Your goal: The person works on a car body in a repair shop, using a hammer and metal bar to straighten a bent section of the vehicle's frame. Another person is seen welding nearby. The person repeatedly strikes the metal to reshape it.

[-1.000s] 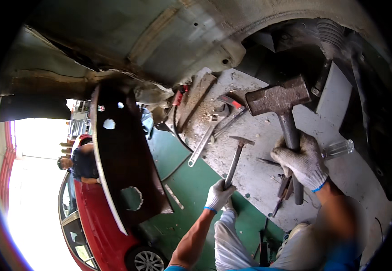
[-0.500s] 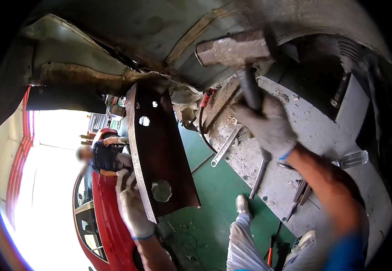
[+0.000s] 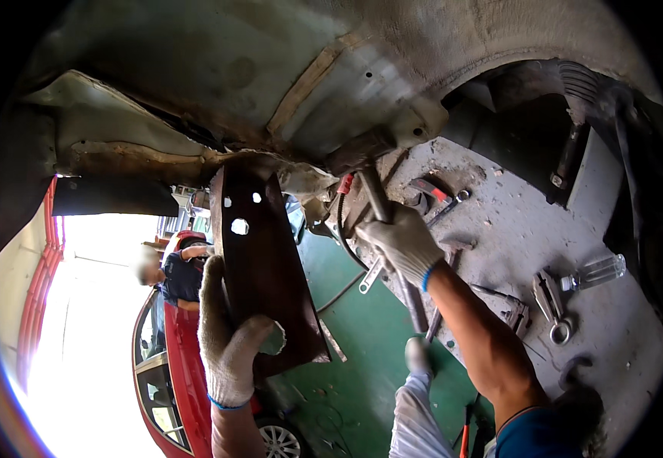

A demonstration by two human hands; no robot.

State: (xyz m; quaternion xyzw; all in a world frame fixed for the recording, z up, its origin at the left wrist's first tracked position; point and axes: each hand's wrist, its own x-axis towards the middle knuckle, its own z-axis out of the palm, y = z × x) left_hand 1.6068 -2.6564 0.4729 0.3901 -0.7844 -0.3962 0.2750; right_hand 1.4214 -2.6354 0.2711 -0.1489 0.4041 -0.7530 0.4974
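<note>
My left hand (image 3: 228, 340), in a pale knit glove, grips the long brown metal panel (image 3: 270, 282) along its left edge. The panel has several holes and meets the torn underside of a car body (image 3: 308, 76). My right hand (image 3: 396, 240), gloved too, is closed on the handle of a heavy sledgehammer (image 3: 358, 153); its dark head is up by the crumpled metal at the panel's top, whether touching I cannot tell. Just beyond that hand, on a dirty grey bench (image 3: 514, 237), lie a wrench (image 3: 370, 278), a small hammer (image 3: 457, 246) and a red-marked tool (image 3: 434, 195).
Pliers (image 3: 547, 301), a ring spanner (image 3: 561, 330) and a plastic bottle (image 3: 592, 272) lie at the bench's right. A hose with a red fitting (image 3: 344, 183) hangs past the bench edge. A co-worker (image 3: 179, 282) is beside a red car (image 3: 175, 382), behind the panel on the green floor.
My left hand has let go of the small hammer and taken the panel's edge. The sledgehammer swung up and left, then came down to the torn metal at the panel's top.
</note>
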